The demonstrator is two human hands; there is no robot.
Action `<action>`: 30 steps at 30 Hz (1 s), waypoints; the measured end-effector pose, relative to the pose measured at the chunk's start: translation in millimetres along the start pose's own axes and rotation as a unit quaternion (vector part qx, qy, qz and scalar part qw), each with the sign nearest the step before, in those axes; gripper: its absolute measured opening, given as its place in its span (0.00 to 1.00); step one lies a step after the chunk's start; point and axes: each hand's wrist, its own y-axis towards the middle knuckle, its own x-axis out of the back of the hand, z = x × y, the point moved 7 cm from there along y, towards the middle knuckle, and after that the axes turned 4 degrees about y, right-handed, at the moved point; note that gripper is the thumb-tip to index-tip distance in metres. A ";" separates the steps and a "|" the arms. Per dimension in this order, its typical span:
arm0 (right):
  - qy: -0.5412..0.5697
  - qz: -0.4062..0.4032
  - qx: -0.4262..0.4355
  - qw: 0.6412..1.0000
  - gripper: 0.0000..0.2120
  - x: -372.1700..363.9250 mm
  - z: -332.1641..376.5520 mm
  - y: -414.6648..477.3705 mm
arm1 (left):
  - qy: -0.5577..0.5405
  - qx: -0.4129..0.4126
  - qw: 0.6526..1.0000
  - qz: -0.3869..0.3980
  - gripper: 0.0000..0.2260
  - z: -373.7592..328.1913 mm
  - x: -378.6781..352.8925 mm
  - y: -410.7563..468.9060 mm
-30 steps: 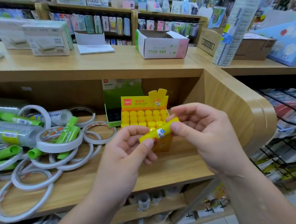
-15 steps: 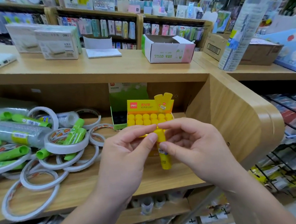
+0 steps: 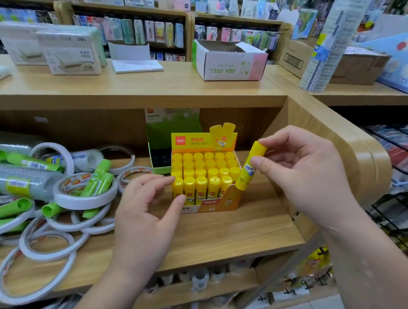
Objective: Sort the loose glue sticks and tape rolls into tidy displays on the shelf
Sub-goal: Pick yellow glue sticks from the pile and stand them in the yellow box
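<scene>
Right grip (image 3: 306,172) pinches one yellow glue stick (image 3: 249,167) between the thumb and the fingertips (image 3: 269,142). The thumb presses the middle of the stick, and a fingertip sits on its cap. The stick leans, with the cap up and to the right. Its bottom end is down by the right wall of the yellow box (image 3: 215,205). I cannot tell if it touches the wall. The box stands on the wooden shelf (image 3: 227,234) and is packed with rows of yellow sticks standing up. Left grip (image 3: 144,217) holds nothing. Its fingers are loose and spread, with the tips at the left front corner of the box. A green box (image 3: 173,132) stands just behind the yellow one. To the left, white tape rolls (image 3: 86,201) and green glue sticks (image 3: 97,182) lie in a messy pile.
</scene>
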 end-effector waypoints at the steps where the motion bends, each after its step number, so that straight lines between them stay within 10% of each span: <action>1: -0.003 0.000 0.003 1.000 0.11 -0.9 -1.3 0.6 | -0.014 0.012 1.000 0.013 0.15 4.0 -3.1 -1.6; 30: -0.187 0.076 0.056 0.978 0.06 -24.3 -29.8 -2.3 | -0.012 0.038 0.997 0.064 0.25 16.7 -13.7 -7.8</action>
